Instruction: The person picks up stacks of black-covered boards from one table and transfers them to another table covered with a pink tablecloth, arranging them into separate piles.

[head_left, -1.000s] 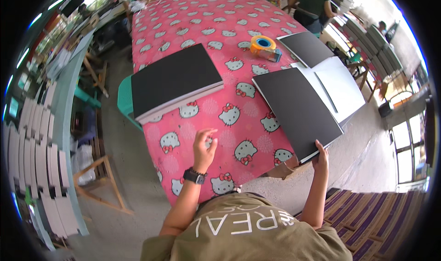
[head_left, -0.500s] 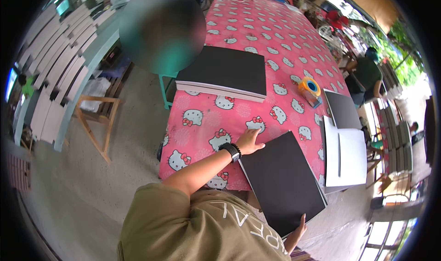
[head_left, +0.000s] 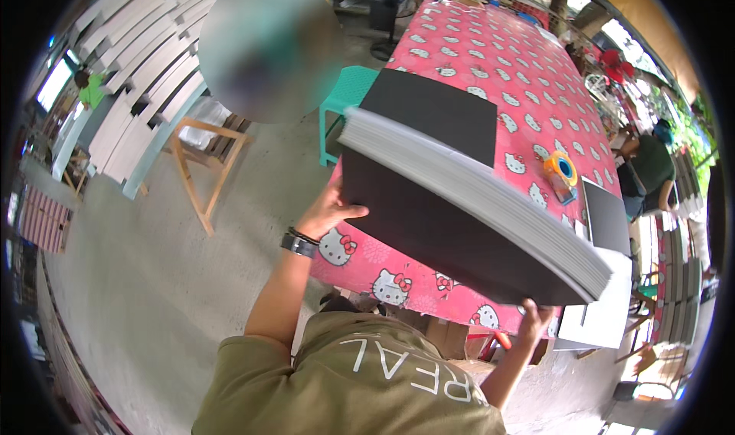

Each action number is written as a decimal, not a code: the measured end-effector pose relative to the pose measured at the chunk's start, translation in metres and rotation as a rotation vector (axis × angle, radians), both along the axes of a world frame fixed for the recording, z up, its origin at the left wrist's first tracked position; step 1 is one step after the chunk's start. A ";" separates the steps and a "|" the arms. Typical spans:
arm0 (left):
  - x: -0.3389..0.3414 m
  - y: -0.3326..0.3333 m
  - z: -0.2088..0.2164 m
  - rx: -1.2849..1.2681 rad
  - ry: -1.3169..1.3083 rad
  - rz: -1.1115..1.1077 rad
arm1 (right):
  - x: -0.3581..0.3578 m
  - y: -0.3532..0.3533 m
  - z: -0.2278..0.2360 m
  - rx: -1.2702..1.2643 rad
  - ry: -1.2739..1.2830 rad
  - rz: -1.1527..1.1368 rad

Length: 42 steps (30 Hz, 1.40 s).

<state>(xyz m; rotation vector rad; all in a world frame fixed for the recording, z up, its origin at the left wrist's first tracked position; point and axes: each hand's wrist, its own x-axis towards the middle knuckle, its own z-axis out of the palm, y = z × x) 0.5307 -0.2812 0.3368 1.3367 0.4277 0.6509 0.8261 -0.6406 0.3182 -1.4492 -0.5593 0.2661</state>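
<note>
Both my hands hold up a thick stack of black-faced sheets (head_left: 452, 232), tilted so its layered white edge shows along the top. My left hand (head_left: 331, 211) grips its left end, thumb lying on the black face and the other fingers partly hidden. At the lower right corner my right hand (head_left: 536, 322) grips it, thumb up against the face. Behind the raised stack, another black-topped stack (head_left: 436, 110) lies on the pink patterned table (head_left: 528, 91), its near part covered from view.
Right of the held stack are a tape dispenser with an orange roll (head_left: 563, 169), a black panel (head_left: 606, 215) and white sheets (head_left: 612, 290). A green stool (head_left: 354, 83) and a wooden trestle (head_left: 203, 182) stand left. A person (head_left: 654, 163) sits beyond the table's right side.
The black-faced stack has been lifted off the table's near edge and tipped up, showing its white edge. My left hand has moved left to its end; the view has shifted left.
</note>
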 end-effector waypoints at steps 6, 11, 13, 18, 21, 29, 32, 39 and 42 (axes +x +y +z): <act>-0.059 0.002 -0.060 0.065 0.093 -0.024 | 0.002 0.049 -0.065 -0.067 -0.074 0.303; -0.035 -0.003 -0.049 -0.016 -0.005 0.069 | 0.002 0.074 -0.052 0.127 0.211 0.325; -0.034 0.001 -0.041 0.017 0.046 0.044 | 0.003 0.081 -0.047 0.072 0.195 0.284; -0.018 -0.016 -0.057 0.058 -0.026 0.299 | -0.021 0.087 -0.050 0.131 -0.011 0.028; -0.019 -0.028 -0.064 0.212 0.064 0.453 | -0.030 0.092 -0.052 0.136 0.004 -0.018; -0.020 -0.014 -0.028 0.516 0.450 0.687 | -0.019 0.122 0.029 -0.464 -0.204 -0.019; -0.043 0.007 -0.039 0.710 0.722 0.718 | -0.012 0.153 0.000 -0.817 -0.438 0.006; -0.048 0.035 -0.121 0.505 0.720 0.581 | -0.008 0.164 -0.098 -0.985 -0.714 -0.213; -0.094 0.067 -0.144 0.254 0.530 0.427 | -0.015 0.173 -0.066 -0.941 -1.003 -0.405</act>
